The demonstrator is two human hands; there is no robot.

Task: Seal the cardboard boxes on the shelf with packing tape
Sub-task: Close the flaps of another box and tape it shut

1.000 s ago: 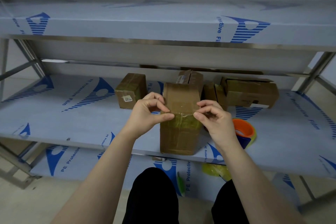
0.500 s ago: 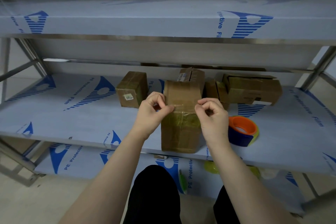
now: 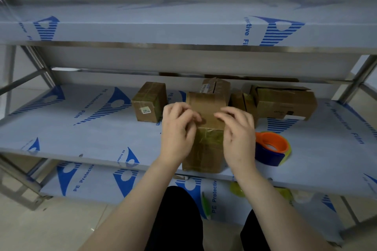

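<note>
Left hand [image 3: 179, 128]: fingers curled against the upper left edge of the front box [image 3: 205, 155]. Motion blur there, so I can't tell if it pinches tape or only touches cardboard.
Right hand [image 3: 238, 134]: fingers bent and a bit spread over the box's upper right edge. Same blur, so I can't call the grip here either.
The front box stands upright at the near edge of the middle shelf [image 3: 81, 128], between both hands. I see a greenish clear tape band [image 3: 210, 135] across its front, just below the top.
The tape roll [image 3: 271, 146], orange core in a blue holder, lies on the shelf just right of the right hand.
4 more boxes sit behind:
- labelled box [image 3: 150, 102], back left, taped
- open-flap box [image 3: 216, 85], directly behind the front box
- small box [image 3: 238, 100], just right of that
- long box [image 3: 285, 102], far right, lying on its side

The lower shelf [image 3: 91, 179] holds yellow-green scraps [image 3: 237, 189], too small to identify.
</note>
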